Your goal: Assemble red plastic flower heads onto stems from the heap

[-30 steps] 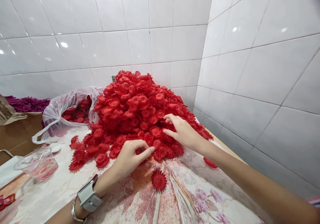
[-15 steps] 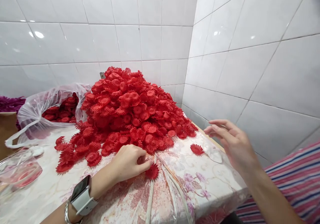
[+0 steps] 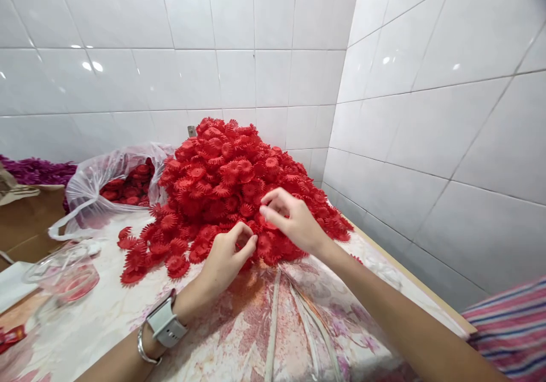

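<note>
A large heap of red flower-shaped pieces (image 3: 230,171) with fringed edges rises on the table in front of me. My left hand (image 3: 230,254) is at the heap's front edge, thumb and forefinger pinched together. Whatever lies between those fingertips blends into the red behind. Slightly above and to the right, my right hand (image 3: 294,220) hovers in front of the heap with fingers curled and thumb close to the forefinger. What it holds, if anything, I cannot make out. White strips (image 3: 275,319) run down the table below the hands.
A clear plastic bag (image 3: 89,194) of darker red pieces lies left of the heap. Farther left are purple pieces (image 3: 38,169), a cardboard box (image 3: 32,223) and a clear plastic container (image 3: 68,279). The floral tablecloth (image 3: 205,336) covers the table; tiled walls meet behind it.
My right hand has swung left from the table's right side to the heap. My left hand has lifted, and the red piece at its fingertips no longer shows clearly. The view has turned left.
</note>
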`<state>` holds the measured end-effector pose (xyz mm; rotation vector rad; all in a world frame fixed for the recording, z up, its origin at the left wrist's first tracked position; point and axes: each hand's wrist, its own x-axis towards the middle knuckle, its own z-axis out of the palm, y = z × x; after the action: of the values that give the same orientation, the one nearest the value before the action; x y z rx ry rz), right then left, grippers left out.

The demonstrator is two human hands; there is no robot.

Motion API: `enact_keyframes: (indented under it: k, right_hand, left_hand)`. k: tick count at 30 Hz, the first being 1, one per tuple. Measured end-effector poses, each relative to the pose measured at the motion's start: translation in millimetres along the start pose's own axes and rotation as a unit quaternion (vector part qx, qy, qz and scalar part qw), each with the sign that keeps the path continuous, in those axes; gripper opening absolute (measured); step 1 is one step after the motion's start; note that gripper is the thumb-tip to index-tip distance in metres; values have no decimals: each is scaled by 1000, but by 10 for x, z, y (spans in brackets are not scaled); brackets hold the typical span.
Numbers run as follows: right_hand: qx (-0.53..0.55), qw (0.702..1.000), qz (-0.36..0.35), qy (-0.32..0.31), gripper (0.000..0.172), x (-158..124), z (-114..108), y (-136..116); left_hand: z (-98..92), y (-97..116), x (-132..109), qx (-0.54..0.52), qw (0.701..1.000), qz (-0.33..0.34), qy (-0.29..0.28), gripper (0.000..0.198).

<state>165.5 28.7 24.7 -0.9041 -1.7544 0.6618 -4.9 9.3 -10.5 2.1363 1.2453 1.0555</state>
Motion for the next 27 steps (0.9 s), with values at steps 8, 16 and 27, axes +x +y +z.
enact_keyframes:
  k: [8, 16, 27]
  right_hand:
    - [-28, 998, -10, -46, 7, -204, 203, 131]
    - [-38, 996, -34, 67, 14, -286, 324, 211]
    - [120, 988, 72, 60, 20, -239, 328, 264]
  left_hand:
    - [35, -65, 5, -135, 986, -37, 91, 21]
    - [87, -30, -11, -205, 970, -66, 113, 22]
    - [128, -33, -58, -251, 960, -73, 96, 26]
